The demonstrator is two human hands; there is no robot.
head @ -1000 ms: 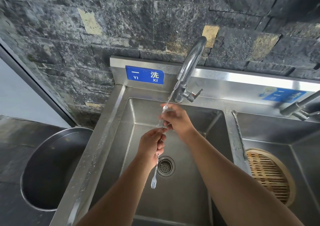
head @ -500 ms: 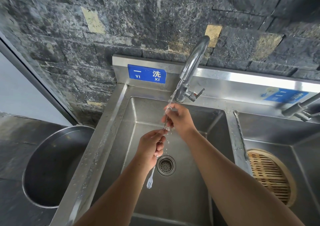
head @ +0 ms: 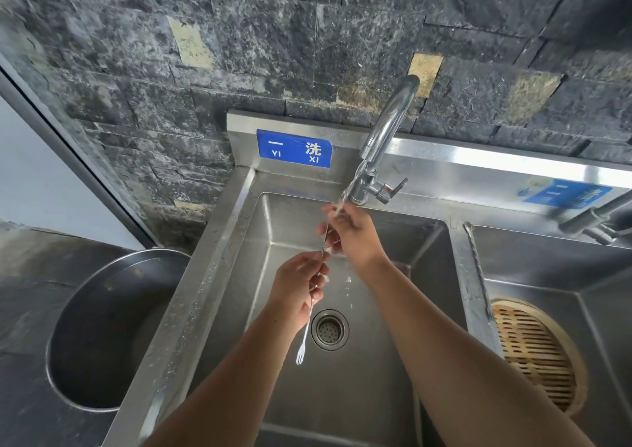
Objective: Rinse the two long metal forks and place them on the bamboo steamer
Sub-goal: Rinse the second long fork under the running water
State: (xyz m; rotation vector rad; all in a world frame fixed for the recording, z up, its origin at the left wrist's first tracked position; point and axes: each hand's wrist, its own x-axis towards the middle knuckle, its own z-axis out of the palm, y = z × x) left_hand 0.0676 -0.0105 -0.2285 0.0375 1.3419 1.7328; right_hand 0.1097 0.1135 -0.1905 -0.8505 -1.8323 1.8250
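A long metal fork (head: 305, 337) hangs nearly upright over the left sink basin, tines down near the drain. My left hand (head: 298, 287) grips its middle and my right hand (head: 352, 232) pinches its upper handle under the running water from the tap (head: 383, 145). A second long metal fork (head: 477, 265) lies along the divider between the basins. The round bamboo steamer (head: 537, 354) sits in the right basin.
The left basin (head: 376, 378) has a drain strainer (head: 329, 329) at its middle. A large round metal pot (head: 102, 333) stands on the dark counter at the left. A second tap (head: 598, 217) reaches in at the far right. Dark stone wall behind.
My right hand has slid slightly up the handle towards the spout, and the fork's tines have swung a little towards the drain. The water keeps running.
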